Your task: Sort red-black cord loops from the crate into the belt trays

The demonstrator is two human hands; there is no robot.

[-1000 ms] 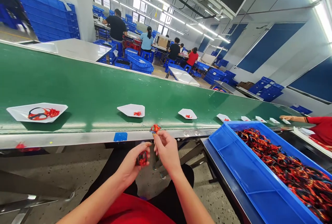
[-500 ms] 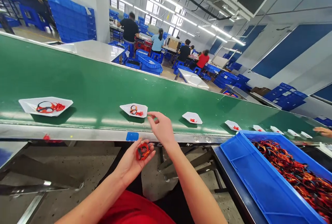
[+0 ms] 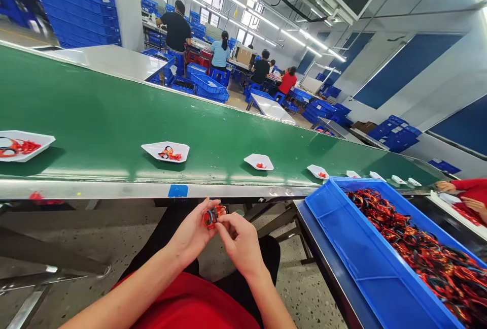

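Note:
My left hand (image 3: 190, 232), palm up with its fingers curled, holds a few orange-and-black ring-shaped pieces (image 3: 210, 217) in front of the conveyor's edge. Thumb and fingertips of my right hand (image 3: 241, 242) pinch at these same pieces from the right side. Their exact kind is too small to make out. On the green belt (image 3: 213, 131) beyond lies a white tray (image 3: 148, 152) with an orange-and-black ring piece and red bits in it. Another white tray (image 3: 249, 160), farther right, carries only small red bits.
To my right a blue crate (image 3: 365, 278) holds a heap of orange-and-black ring pieces (image 3: 414, 240). More white trays (image 3: 315, 170) line the belt. At the far right a co-worker's hands (image 3: 472, 206) and red sleeve show. A metal rail (image 3: 114, 189) edges the conveyor.
My right hand has come back from beside the tray on the belt to the pieces in my left hand. The trays have shifted left along the belt, and the view has turned slightly right.

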